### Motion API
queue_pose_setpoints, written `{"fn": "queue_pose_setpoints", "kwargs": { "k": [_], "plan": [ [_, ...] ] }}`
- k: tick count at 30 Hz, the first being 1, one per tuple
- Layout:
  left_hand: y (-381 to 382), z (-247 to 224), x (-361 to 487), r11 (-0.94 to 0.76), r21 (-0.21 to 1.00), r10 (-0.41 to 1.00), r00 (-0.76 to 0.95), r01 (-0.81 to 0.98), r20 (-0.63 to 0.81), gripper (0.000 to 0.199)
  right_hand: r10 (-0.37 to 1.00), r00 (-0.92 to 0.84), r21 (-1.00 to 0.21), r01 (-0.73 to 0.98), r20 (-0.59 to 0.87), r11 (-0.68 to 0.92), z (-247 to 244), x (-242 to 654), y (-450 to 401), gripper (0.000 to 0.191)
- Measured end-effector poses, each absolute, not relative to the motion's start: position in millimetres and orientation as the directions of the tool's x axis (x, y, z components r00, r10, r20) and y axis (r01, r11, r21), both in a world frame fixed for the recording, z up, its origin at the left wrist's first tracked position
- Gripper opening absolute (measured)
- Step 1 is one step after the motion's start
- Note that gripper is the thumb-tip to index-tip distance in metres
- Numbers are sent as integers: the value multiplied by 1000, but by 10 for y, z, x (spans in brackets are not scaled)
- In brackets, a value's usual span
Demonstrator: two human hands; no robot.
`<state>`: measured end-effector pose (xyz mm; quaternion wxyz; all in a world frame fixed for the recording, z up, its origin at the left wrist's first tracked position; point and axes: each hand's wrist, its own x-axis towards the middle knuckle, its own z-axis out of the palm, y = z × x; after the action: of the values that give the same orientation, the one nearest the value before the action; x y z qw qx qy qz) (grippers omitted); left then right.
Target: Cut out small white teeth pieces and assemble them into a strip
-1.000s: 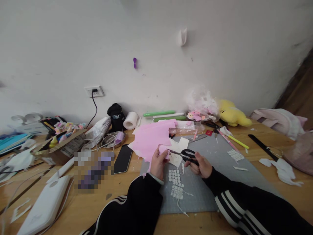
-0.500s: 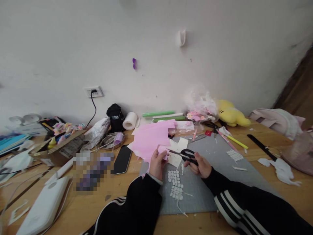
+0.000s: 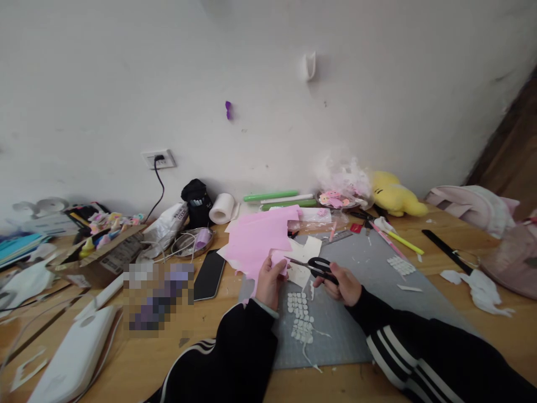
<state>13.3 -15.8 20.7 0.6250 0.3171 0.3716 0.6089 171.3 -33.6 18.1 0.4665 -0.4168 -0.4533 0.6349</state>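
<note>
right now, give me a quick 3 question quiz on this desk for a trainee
1. Which hand holds the scissors?
2. True or false: the black phone lies to the left of the grey mat.
3. What is plugged into the wall socket?
a) a black cable
b) a yellow lamp
c) nothing

Key: 1. the right hand; 2. true; 3. a
</note>
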Motion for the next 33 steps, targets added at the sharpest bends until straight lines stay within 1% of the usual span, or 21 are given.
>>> {"fn": "queue_pose_setpoints", "kwargs": {
  "k": [7,14,18,25,33],
  "plan": [
    [-147,186,131,63,841,995,-27,-538,-92,25,970,-221,-970,-199,-98,-143,195,1718,-341,60],
    [-129,180,122,70,807,988,-71,-586,-137,31,970,-226,-970,-203,-88,-135,151,1719,-319,70],
    [-136,204,118,87,774,985,-63,-627,-162,29,972,-221,-969,-210,-81,-129,144,1732,-311,75],
    [-135,202,117,90,751,987,-42,-654,-155,27,973,-215,-967,-221,-83,-131,150,1746,-308,75],
    [-126,201,112,93,761,988,-33,-642,-149,34,962,-257,-963,-227,-87,-148,132,1716,-308,75]
  ]
}}
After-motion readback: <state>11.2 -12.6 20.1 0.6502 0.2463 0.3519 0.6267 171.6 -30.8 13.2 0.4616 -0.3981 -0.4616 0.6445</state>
